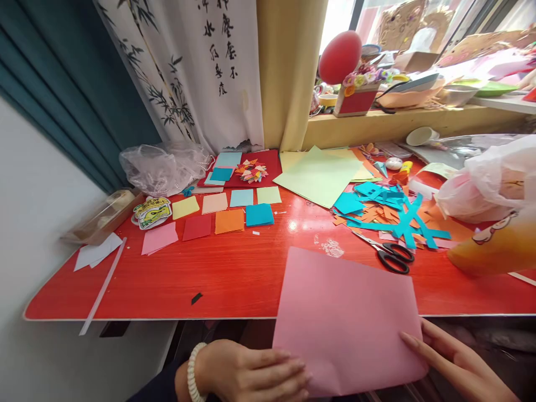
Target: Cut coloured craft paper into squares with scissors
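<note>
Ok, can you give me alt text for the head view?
Two hands, left and right, hold a large pink sheet at the edge of a red table. Beyond lie black-handled scissors, small coloured paper squares and blue scraps.

Glossy red rectangular tabletop [234, 279] spans the middle. Plain pale wall [37, 184], left edge. Dark teal fabric curtain [62, 72], upper left. Bright window [335, 19], upper right, admits daylight above yellowish sill [377, 127].

Pink paper [347, 324] between both hands, scissors [393, 257] beyond.
</note>
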A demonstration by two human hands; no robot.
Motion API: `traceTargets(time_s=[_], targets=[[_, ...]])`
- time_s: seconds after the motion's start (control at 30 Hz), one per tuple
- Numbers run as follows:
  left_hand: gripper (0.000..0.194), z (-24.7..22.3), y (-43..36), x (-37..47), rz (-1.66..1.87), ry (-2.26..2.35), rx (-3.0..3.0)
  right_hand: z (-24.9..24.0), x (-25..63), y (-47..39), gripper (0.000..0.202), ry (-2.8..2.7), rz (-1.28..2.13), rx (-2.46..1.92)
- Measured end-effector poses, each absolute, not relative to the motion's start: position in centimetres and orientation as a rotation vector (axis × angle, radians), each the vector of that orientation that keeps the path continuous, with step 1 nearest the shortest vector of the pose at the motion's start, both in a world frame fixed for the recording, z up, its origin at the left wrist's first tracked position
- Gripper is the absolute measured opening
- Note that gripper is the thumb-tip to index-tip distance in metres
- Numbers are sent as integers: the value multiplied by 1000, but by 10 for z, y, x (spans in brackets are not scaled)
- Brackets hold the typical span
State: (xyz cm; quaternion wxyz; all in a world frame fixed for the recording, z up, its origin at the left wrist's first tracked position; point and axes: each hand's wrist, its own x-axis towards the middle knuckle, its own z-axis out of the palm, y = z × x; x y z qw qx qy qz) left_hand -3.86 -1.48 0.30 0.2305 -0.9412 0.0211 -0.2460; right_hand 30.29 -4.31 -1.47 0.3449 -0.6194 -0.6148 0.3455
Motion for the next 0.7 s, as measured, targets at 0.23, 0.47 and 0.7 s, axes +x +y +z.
traceTargets(time_s=[0.23, 0.47, 0.7], targets=[[39, -5, -21, -63, -480, -102, -2711, 9, 275, -20, 19, -1443, 782, -1528], [37, 17, -5, -60, -437, 6, -2573, 26, 250, 12, 20, -1215, 643, -1407], [38, 20, 8, -58, -363, -71, -2619, 20, 271, 83, 29, -1656, 788, -1519]])
